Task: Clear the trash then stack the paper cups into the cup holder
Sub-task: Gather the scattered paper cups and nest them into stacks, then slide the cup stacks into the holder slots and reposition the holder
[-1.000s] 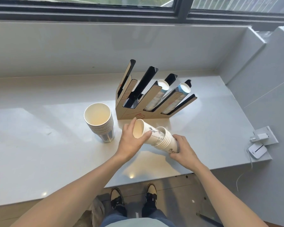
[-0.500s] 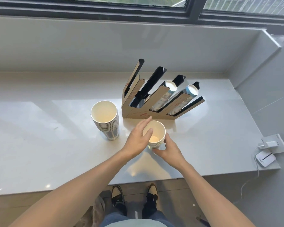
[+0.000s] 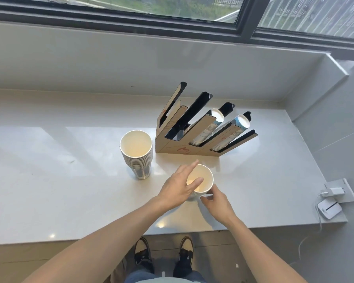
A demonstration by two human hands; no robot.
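Paper cups are what both hands are busy with right now, on a pale glossy worktop (image 3: 49, 180) under a window. Nearest the front edge, the right hand (image 3: 218, 203) has its fingers curled loosely against the near side of a short stack of paper cups (image 3: 200, 180) standing mouth up; I can't tell if it's actually gripping or just steadying. The left hand (image 3: 179, 185) sits at the stack's left rim with fingers spread and straight, a couple of them reaching over the open mouth, so not pinching anything. Just to the left and a bit further back stands a taller stack of paper cups (image 3: 136, 154), also mouth up, nobody touching it. Behind both, toward the back right of the worktop, is the cardboard cup holder (image 3: 172, 144) with its slanted slots: the two right slots already have cups lying in them, the left ones look empty. No trash that I can see, so I'd say that part's done and we're on the stacking step. My guess for the next move: get a proper grip round the short stack, tip it over and slide it into one of the free slots, matching the slot's angle so the rims don't catch.
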